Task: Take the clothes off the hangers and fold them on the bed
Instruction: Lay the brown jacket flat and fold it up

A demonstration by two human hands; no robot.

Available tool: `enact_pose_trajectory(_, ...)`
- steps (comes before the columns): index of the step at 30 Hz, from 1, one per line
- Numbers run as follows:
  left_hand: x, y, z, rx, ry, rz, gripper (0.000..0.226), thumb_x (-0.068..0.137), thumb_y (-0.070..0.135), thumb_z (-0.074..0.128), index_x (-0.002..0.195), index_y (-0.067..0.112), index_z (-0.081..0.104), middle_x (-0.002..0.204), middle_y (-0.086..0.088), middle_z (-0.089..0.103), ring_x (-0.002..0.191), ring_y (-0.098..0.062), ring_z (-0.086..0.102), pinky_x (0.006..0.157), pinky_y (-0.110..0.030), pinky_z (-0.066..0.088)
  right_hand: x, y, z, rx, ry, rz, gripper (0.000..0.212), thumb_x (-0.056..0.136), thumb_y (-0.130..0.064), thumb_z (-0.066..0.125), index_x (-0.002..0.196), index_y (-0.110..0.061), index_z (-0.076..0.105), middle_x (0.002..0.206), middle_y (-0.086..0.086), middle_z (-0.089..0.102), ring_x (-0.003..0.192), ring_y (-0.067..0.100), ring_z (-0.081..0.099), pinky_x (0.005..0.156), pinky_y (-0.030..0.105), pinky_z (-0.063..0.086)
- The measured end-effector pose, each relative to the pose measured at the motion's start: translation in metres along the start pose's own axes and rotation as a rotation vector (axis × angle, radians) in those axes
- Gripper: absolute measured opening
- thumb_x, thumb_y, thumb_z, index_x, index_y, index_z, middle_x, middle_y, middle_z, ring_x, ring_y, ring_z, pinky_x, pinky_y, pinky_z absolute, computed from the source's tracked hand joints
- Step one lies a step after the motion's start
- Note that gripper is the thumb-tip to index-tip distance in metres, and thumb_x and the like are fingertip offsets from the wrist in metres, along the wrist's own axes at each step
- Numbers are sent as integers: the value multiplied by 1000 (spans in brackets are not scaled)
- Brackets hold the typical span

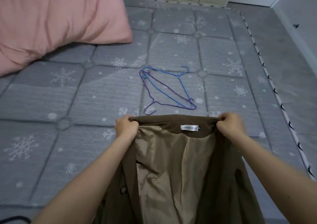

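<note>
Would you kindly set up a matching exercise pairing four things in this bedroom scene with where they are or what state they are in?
Things:
1. brown jacket
2. blue hanger
3. pink duvet
4. white label

Places or states:
A. bunched at the mattress's far left
B. sewn inside the collar
C. lying bare mid-mattress
D. held up by both shoulders

Pairs: 1-D, 2-C, 3-A, 4-B

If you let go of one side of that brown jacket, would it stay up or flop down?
It would probably flop. The brown jacket sags between the left hand and right hand, and its shiny lining hangs in soft wrinkles, so it looks limp, not stiff. That lining may also be a bit slippery. The cloth looks thick, so it is likely rather heavy for clothes.
</note>
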State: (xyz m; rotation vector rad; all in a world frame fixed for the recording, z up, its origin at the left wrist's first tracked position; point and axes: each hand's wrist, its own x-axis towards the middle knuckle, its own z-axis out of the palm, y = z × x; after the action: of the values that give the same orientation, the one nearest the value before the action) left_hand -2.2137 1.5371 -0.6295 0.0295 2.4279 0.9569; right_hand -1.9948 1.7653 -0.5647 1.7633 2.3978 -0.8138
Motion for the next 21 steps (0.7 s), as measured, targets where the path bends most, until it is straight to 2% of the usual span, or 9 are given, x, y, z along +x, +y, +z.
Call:
enact_pose_trajectory(3, 14, -1, 11, -45, -60, -10, 42, 69, 14, 57, 109, 26, 66, 122, -11, 54, 109, -30, 55, 100, -35, 43, 11, 1, 12, 48, 1, 52, 23, 74, -3, 53, 84, -18, 67, 80, 9, 67, 83, 32, 63, 70, 37, 53)
enact_pose_trajectory(4, 16, -1, 14, -77, -105, 5, 45, 69, 16, 62, 113, 25, 64, 126, -9, 50, 111, -27, 53, 102, -34, 42, 16, 1, 17, 112, -27, 63, 25, 75, -3, 58, 94, -16, 67, 92, 10, 68, 90, 31, 63, 77, 40, 53)
enact_pose_trajectory(6, 18, -4, 20, -103, -224, 58, 54, 73, 17, 73, 124, 22, 56, 131, -4, 37, 118, -19, 45, 106, -29, 35, 19, 0, 26, 254, -138, 76, 47, 79, -6, 69, 123, -12, 57, 124, 7, 57, 112, 29, 56, 93, 39, 48)
enact_pose_trajectory(8, 22, -13, 25, -54, -284, 124, 64, 76, 25, 76, 135, 21, 49, 142, -5, 30, 131, -19, 35, 111, -27, 26, 18, 0, 39, 277, -206, 59, 55, 83, -13, 69, 134, -11, 48, 137, 8, 47, 124, 27, 47, 101, 37, 41)
enact_pose_trajectory(10, 22, -24, 25, -3, -265, 172, 66, 78, 33, 75, 136, 22, 47, 149, -5, 28, 138, -20, 27, 115, -31, 21, 15, 2, 51, 246, -172, 28, 40, 87, -16, 64, 125, -9, 56, 134, 11, 52, 121, 26, 49, 100, 35, 39)
enact_pose_trajectory(13, 17, -38, 20, -23, -199, 204, 51, 79, 31, 74, 126, 20, 58, 144, -6, 38, 136, -19, 30, 113, -27, 21, 8, 0, 67, 281, -141, 23, 20, 89, -12, 61, 107, -6, 65, 113, 12, 64, 98, 20, 55, 86, 29, 41)
enact_pose_trajectory(15, 9, -46, 11, -12, -134, 253, 38, 79, 29, 74, 115, 21, 64, 134, -6, 47, 131, -20, 36, 106, -23, 22, 3, -4, 79, 280, -164, 3, 14, 90, -10, 59, 102, -8, 66, 99, 6, 64, 94, 18, 56, 80, 25, 38)
enact_pose_trajectory(19, -14, -69, -12, -15, -91, 277, 26, 80, 27, 72, 105, 23, 68, 116, -1, 53, 116, -18, 43, 92, -15, 26, -13, -23, 104, 327, -263, -28, 9, 91, -8, 57, 92, -9, 66, 86, 3, 66, 83, 22, 61, 75, 30, 48)
enact_pose_trajectory(21, -28, -87, -22, -8, -81, 281, 22, 80, 25, 72, 102, 24, 69, 106, 3, 52, 107, -15, 47, 89, -14, 30, -28, -35, 117, 320, -317, -71, 9, 91, -5, 56, 89, -8, 65, 83, 3, 66, 76, 19, 60, 68, 22, 48)
